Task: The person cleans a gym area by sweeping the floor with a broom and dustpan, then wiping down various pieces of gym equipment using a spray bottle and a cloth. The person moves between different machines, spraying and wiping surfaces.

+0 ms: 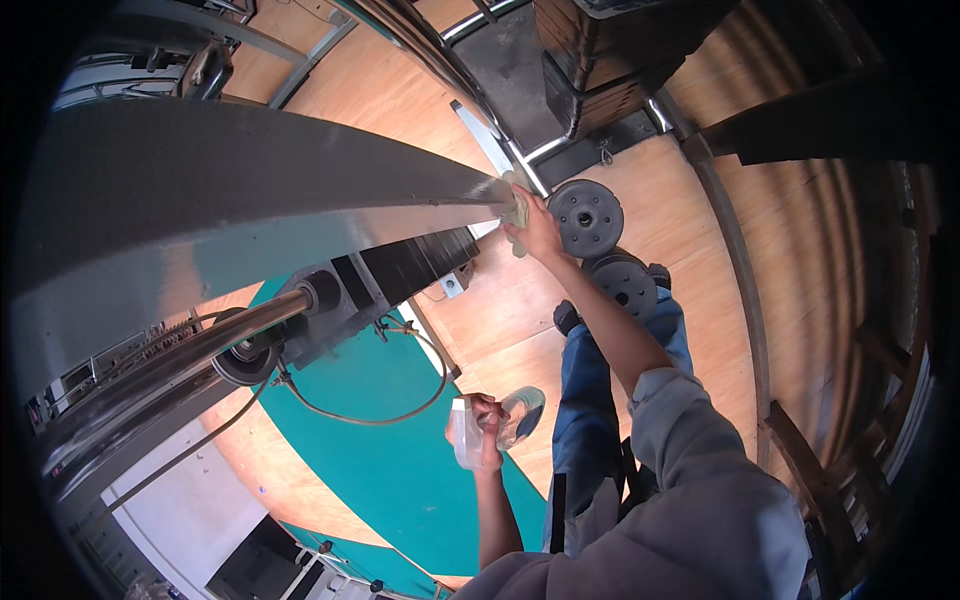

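Observation:
My right hand (541,232) reaches forward and presses a crumpled pale cloth (517,210) against the end of a wide, shiny metal beam (300,165). The beam runs in from the left at close range. Lower down, my left hand (484,435) grips a clear plastic bottle (523,418) with a whitish top part, which looks like a spray bottle. That bottle is tilted, and my fingers partly cover it. Beneath the beam are a stack of black weight plates (416,262) and chrome guide rods (247,322).
Round dark weight discs (585,217) stand by my feet on the wooden floor (510,300). A looped cable (375,420) hangs over a green mat (360,465). Dark stacked blocks (600,67) sit in a metal frame ahead. A small grey box (454,283) lies near the weight stack.

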Motion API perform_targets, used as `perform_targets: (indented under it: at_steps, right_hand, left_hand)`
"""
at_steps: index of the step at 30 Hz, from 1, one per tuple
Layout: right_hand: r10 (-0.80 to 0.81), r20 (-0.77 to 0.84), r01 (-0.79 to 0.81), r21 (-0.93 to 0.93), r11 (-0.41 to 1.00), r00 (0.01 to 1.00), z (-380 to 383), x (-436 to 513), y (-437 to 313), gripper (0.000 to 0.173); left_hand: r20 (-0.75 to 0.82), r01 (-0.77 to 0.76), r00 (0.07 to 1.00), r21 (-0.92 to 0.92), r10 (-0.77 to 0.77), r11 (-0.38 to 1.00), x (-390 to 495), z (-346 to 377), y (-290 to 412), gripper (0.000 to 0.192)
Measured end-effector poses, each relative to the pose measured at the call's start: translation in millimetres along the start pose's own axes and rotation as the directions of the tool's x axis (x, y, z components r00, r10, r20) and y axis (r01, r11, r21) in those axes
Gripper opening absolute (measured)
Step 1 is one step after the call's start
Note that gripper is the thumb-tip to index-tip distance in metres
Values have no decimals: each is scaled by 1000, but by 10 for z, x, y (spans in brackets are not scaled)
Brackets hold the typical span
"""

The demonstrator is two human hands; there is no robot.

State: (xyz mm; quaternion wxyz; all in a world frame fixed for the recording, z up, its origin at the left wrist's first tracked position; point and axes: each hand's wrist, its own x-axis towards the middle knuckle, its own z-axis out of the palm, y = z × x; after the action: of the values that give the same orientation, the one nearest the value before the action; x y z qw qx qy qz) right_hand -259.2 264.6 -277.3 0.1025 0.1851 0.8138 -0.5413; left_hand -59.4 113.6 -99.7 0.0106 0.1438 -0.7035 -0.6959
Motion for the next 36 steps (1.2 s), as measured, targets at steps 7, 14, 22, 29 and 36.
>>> perform_targets:
  at_steps: [7,14,22,29,36]
  right_hand:
    - [180,-31,-136,534,835,983,175,-722,338,61]
    - [-360,-464,544,823,161,809,-1350,-716,-2093,52]
    - [-758,73,636,496,591,648,-1601,-564,-3008,65]
    - [-191,360,112,229,967,913,-1463,-1162,-1193,39]
    - [0,566,-560,817,139,824,-1938,-3470,-560,44]
  left_hand:
    - [83,62,994,123,-73,990,-269,-121,192,11]
    - [147,-97,987,262,59,960,-652,-291,416,9]
    - [53,-72,997,194,62,978,-1288,-413,668,9]
    - [-325,-176,944,-344,59,922,-1434,-756,1406,21]
    - [-387,-462,836,-115,389,879,-857,-1878,2579,43]
